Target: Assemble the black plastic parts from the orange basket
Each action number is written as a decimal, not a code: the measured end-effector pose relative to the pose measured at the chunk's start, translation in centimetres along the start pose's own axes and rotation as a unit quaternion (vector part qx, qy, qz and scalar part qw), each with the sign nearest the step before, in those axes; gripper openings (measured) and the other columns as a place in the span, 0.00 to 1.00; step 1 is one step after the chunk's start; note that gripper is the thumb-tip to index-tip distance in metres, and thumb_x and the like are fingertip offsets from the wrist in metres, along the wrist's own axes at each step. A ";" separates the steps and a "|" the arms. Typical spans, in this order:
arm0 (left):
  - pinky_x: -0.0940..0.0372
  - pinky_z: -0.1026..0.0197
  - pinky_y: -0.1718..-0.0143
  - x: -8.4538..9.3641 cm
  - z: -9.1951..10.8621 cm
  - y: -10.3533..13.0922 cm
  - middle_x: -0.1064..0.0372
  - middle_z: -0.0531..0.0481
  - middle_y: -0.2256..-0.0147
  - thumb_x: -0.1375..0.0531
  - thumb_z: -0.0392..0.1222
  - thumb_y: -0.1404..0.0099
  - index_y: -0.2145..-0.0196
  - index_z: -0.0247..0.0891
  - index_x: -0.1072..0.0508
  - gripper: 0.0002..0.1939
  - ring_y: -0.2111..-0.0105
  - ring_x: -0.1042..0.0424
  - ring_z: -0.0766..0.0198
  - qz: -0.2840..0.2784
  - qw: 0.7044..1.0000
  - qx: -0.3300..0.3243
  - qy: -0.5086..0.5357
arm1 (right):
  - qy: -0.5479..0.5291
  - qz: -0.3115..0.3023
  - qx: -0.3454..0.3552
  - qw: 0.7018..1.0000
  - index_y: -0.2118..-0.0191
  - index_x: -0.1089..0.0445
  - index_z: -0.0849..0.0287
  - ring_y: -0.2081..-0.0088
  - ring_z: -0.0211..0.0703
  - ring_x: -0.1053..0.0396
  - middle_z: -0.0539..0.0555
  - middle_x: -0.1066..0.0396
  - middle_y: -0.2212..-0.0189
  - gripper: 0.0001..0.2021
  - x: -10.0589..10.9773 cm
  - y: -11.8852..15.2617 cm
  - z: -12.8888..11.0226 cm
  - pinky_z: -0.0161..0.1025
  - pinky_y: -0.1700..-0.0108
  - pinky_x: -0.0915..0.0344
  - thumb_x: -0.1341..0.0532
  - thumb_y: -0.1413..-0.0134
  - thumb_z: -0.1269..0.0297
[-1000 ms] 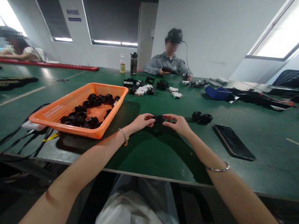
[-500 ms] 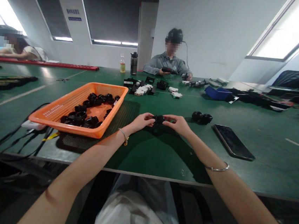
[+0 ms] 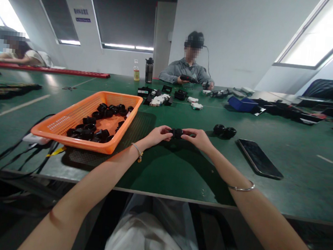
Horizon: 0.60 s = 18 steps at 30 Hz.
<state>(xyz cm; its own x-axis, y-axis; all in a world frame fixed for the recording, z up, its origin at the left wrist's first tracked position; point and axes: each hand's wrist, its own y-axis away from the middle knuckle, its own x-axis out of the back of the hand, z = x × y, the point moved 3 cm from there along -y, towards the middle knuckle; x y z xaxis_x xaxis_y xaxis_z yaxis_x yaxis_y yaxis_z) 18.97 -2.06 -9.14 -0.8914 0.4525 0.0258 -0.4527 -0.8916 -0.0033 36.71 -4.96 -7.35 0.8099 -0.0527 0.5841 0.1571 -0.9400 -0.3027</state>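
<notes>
A small black part is held between my two hands, just above the green table. My left hand pinches its left end with thumb and fingers. On its right end, the fingertips of my right hand are closed. Two round black parts sit together to the right of my right hand. An orange basket on the left holds several black parts. The fine shape of the held part is too small to tell.
A phone lies on the right. Black and white pieces, a blue tray, a dark bottle and a small bottle stand farther back. A person sits opposite with a tool. Cables hang at the left.
</notes>
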 end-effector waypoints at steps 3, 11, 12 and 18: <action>0.32 0.60 0.61 0.0 -0.1 0.0 0.33 0.56 0.75 0.39 0.29 0.45 0.63 0.31 0.33 0.11 0.77 0.32 0.75 -0.001 1.000 -0.003 0.002 | 0.004 -0.004 -0.004 1.000 0.64 0.24 0.60 0.65 0.48 0.27 0.56 0.23 0.66 0.14 0.0 0.0 0.0 0.43 0.60 0.32 0.36 0.58 0.59; 0.32 0.63 0.63 0.0 -0.1 0.0 0.33 0.56 0.76 0.40 0.28 0.45 0.63 0.31 0.33 0.11 0.76 0.32 0.75 -0.003 1.000 -0.012 0.003 | 0.003 -0.007 0.003 1.000 0.65 0.25 0.60 0.68 0.45 0.28 0.55 0.23 0.69 0.14 0.0 -0.1 0.3 0.43 0.62 0.33 0.37 0.58 0.57; 0.32 0.63 0.64 0.0 0.0 0.0 0.33 0.56 0.76 0.40 0.28 0.45 0.63 0.31 0.33 0.11 0.76 0.32 0.75 -0.002 1.000 -0.011 0.003 | -0.002 -0.006 0.004 1.000 0.65 0.25 0.60 0.68 0.45 0.28 0.55 0.23 0.69 0.14 -0.1 -0.1 0.3 0.43 0.62 0.33 0.37 0.58 0.57; 0.32 0.63 0.64 -0.1 0.1 0.2 0.33 0.56 0.77 0.40 0.28 0.44 0.63 0.31 0.33 0.09 0.77 0.33 0.75 0.005 1.000 0.002 0.006 | -0.046 0.014 0.001 0.999 0.58 0.29 0.59 0.70 0.41 0.30 0.53 0.25 0.71 0.20 -0.3 -0.1 0.5 0.41 0.64 0.33 0.36 0.60 0.58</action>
<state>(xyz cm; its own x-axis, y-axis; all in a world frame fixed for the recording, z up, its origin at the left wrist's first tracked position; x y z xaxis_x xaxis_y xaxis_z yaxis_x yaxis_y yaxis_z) 19.00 -2.30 -9.00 -0.8964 0.4431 0.0135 -0.4431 -0.8965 0.0009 36.76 -4.70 -7.87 0.8622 -0.0480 0.5044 0.1351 -0.9377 -0.3201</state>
